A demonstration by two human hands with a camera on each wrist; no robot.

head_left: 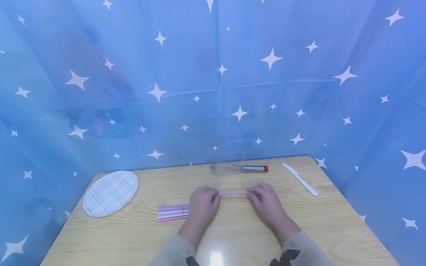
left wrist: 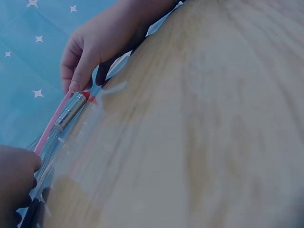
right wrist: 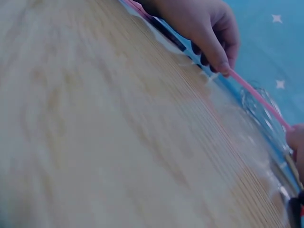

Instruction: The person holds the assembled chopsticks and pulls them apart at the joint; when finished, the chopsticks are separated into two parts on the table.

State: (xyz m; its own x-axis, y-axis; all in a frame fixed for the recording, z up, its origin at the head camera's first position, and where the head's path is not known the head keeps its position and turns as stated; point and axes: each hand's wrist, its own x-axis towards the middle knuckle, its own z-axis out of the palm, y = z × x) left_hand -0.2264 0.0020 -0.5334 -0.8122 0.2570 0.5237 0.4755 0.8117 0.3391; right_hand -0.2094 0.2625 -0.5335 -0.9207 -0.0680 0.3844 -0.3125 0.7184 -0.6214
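A thin pink drinking straw stretches level between my two hands, above the wooden table. My left hand pinches its left end between thumb and fingers. At the other end, my right hand grips the tip the same way. The left wrist view shows the straw slightly bowed; in the right wrist view the straw runs nearly straight. A bundle of pink, white and purple straws lies just left of my left hand, its right end hidden behind that hand.
Behind the hands, a whisk with a red-ended metal handle lies near the table's back edge. A white plastic knife lies at the back right. An oval checked plate is at the far left. A blue starry curtain hangs around the table.
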